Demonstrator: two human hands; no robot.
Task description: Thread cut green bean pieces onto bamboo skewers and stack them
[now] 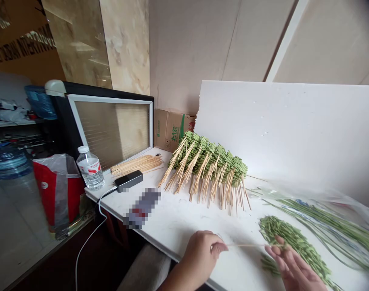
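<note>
A thin wooden skewer (246, 245) runs level between my two hands, low over the white table. My left hand (202, 252) is closed on its left end. At its right end, the fingertips of my right hand (293, 262) are pinched together; a small green piece seems to be there, partly hidden by the fingers. Just beyond and beside my right hand lies a heap of short-cut green stalks (299, 238), with a smaller bunch (269, 264) nearer the edge. Farther back, filled skewers (211, 161) are stacked, green pieces toward the rear and bare sticks toward me.
Bare skewers (137, 163), a black power bank (128, 181) with a white cable, a water bottle (92, 171) and a blurred-out item (143, 208) are at the left. Long green stalks (330, 226) lie on plastic at the right. A white board (287, 133) stands behind.
</note>
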